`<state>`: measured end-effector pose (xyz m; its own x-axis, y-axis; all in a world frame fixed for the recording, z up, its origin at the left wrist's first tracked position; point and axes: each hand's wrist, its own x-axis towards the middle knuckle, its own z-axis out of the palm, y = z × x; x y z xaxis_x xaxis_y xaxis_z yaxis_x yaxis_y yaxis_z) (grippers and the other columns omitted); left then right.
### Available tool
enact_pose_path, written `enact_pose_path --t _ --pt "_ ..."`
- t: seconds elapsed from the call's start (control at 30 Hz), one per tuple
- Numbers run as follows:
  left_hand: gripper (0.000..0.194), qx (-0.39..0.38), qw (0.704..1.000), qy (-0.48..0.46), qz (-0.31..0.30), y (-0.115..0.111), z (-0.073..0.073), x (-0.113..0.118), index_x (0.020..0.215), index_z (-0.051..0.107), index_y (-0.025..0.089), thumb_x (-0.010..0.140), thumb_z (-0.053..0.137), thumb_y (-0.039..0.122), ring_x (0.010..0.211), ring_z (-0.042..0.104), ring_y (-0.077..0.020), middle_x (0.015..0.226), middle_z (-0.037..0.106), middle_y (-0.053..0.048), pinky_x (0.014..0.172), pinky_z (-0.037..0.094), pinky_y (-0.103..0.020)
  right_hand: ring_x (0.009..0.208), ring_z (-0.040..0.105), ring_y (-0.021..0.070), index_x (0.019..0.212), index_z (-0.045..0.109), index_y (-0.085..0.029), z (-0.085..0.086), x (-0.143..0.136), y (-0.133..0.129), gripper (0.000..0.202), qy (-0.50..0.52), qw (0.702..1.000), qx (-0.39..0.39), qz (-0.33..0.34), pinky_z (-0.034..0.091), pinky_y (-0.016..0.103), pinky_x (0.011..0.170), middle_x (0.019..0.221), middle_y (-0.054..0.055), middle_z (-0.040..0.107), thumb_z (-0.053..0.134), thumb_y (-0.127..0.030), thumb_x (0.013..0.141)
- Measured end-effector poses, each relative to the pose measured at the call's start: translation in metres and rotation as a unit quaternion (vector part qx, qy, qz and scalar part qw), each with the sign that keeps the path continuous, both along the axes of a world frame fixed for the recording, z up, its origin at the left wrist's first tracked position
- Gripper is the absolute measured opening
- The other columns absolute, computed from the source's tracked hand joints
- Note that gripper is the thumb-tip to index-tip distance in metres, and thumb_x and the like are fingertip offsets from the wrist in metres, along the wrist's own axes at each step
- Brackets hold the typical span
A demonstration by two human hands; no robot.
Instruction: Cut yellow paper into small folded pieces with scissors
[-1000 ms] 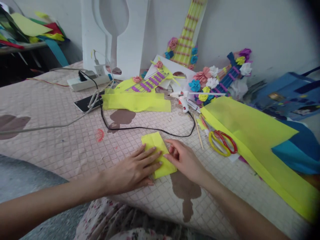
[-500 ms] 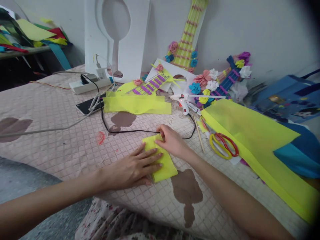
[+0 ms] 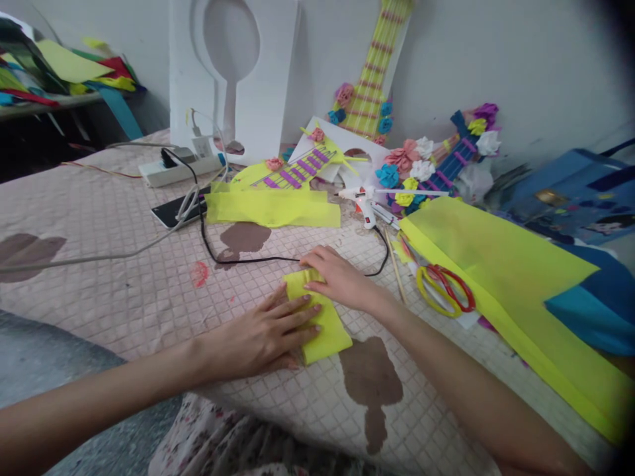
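Observation:
A folded piece of yellow crepe-like paper lies on the quilted tablecloth before me. My left hand rests flat on its left side, fingers spread across it. At the far edge of this piece is my right hand, its fingers stretched to the left over the edge and its thumb apart from them on the paper; the fingertips are partly hidden. Just beyond the right fingers runs a black cord. It leads to a white glue gun.
Scissors with red and yellow handles and a thin stick lie to the right, beside a large yellow sheet. A yellow strip, phone and power strip are farther back. Decorated paper instruments lean against the wall.
My right fingers have moved left along the paper's far edge and straightened from a curled grip. My left hand stays in place on the folded piece.

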<state>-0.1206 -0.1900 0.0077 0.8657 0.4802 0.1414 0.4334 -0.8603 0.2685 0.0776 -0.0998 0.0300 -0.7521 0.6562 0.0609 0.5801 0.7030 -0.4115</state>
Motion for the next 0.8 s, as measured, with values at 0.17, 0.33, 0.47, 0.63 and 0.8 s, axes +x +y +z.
enact_pose_path --t 0.17,0.33,0.47,0.63,0.8 --pt "0.05 0.005 1.0 0.021 -0.008 0.0 -0.003 -0.001 0.139 0.033 0.023 0.092 0.04 0.039 0.136 0.027 -0.0255 0.146 0.035 -0.008 0.113 0.009 -0.051 0.086 0.047 0.0186 0.08 0.052 -0.018 -0.001 -0.004 0.011 0.018 -0.002 1.0 -0.013 -0.011 0.038 0.031 0.077 0.085 0.003 0.056 0.068 -0.02 0.072" --pt "0.056 0.057 0.993 -0.083 0.069 -0.001 0.01 -0.003 0.142 0.023 0.022 0.091 0.044 0.03 0.138 0.022 -0.0263 0.147 0.031 -0.012 0.112 0.017 -0.051 0.071 0.048 0.0127 0.074 0.051 -0.019 0.005 0.002 0.002 0.01 0.071 0.994 -0.073 -0.026 0.035 0.025 0.065 0.074 -0.002 0.054 0.06 -0.018 0.077" --pt "0.061 0.033 0.956 -0.196 0.217 0.014 0.033 0.005 0.133 0.035 0.016 0.082 0.058 0.04 0.125 0.041 -0.0268 0.135 0.046 -0.015 0.102 0.035 -0.044 0.062 0.047 0.0104 0.077 0.051 -0.02 0.023 0.013 -0.017 0.01 0.13 0.981 -0.131 -0.057 0.034 0.023 0.058 0.069 -0.004 0.053 0.061 -0.024 0.078" --pt "0.032 -0.202 0.939 -0.18 0.211 0.047 0.051 0.03 0.086 0.058 0.015 0.076 0.06 0.046 0.068 0.056 -0.014 0.076 0.061 -0.002 0.06 0.043 -0.025 0.068 0.051 0.012 0.08 0.052 -0.021 0.038 0.029 -0.027 0.012 0.193 0.963 -0.158 -0.098 0.038 0.024 0.061 0.074 -0.002 0.055 0.061 -0.028 0.077" --pt "0.03 -0.356 0.86 -0.285 0.23 0.071 0.047 0.056 0.074 0.055 0.013 0.072 0.064 0.042 0.057 0.048 -0.0089 0.063 0.051 0.002 0.051 0.035 -0.02 0.079 0.057 0.0151 0.103 0.047 -0.021 0.027 0.056 -0.035 0.032 0.339 0.873 -0.31 -0.165 0.046 0.028 0.069 0.089 0.003 0.059 0.059 -0.039 0.08"
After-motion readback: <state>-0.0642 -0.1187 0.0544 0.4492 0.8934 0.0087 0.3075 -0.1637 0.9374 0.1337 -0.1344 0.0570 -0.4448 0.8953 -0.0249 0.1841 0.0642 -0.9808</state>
